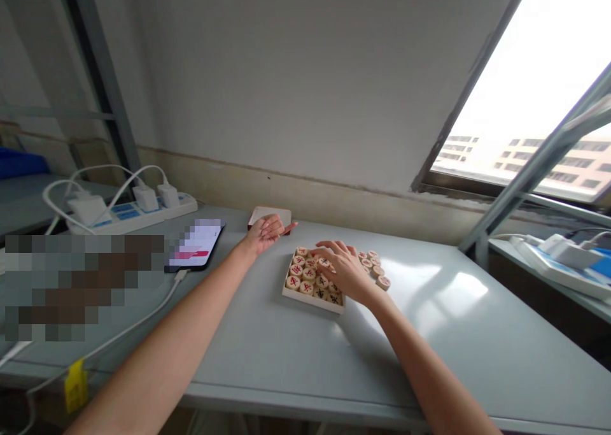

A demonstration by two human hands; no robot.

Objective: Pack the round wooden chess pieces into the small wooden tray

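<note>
A shallow box point(305, 300) on the grey table holds several round wooden chess pieces point(301, 276) marked in red and black. My right hand point(344, 269) lies over the box's right part, fingers bent down onto the pieces; what they grip, if anything, is hidden. A few loose pieces point(377, 270) lie on the table just right of that hand. My left hand point(264, 231) hovers palm up to the left behind the box, fingers loosely curled, nothing visible in it. Behind it lies the box lid point(281, 214).
A phone point(196, 244) with a lit screen lies at the left, a cable running from it. A power strip point(143, 211) with white chargers sits at the back left. A metal frame post point(525, 174) and a window are at the right. The table's front edge point(286, 403) is near me.
</note>
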